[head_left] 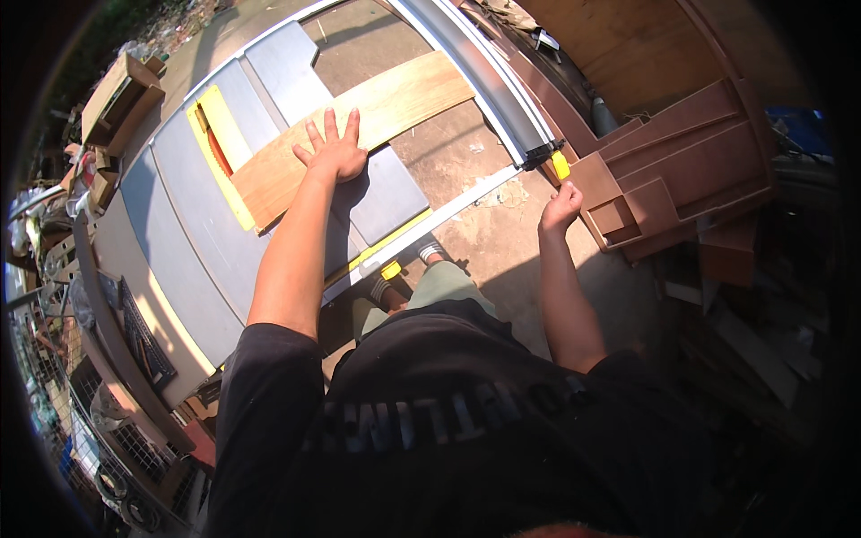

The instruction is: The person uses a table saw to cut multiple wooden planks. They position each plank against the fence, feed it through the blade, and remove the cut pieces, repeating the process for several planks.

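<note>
My left hand (333, 158) lies with fingers spread on a light wooden board (408, 94), pressing it flat on the grey table saw top (197, 240). The board runs from the yellow blade insert (211, 134), where part of an orange blade shows, to a long aluminium fence (484, 81) at the upper right. My right hand (561, 206) is closed at the lower tip of a yellow handle (560, 164) on the fence's near end. A white rail (459, 211) with a yellow strip crosses the saw's near edge.
Brown moulded wooden panels (668, 170) stand along the right. A wooden box (117, 99) and clutter sit at the upper left. Wire mesh racks and scrap (126, 430) line the lower left. My feet (433, 254) are on the concrete floor below the rail.
</note>
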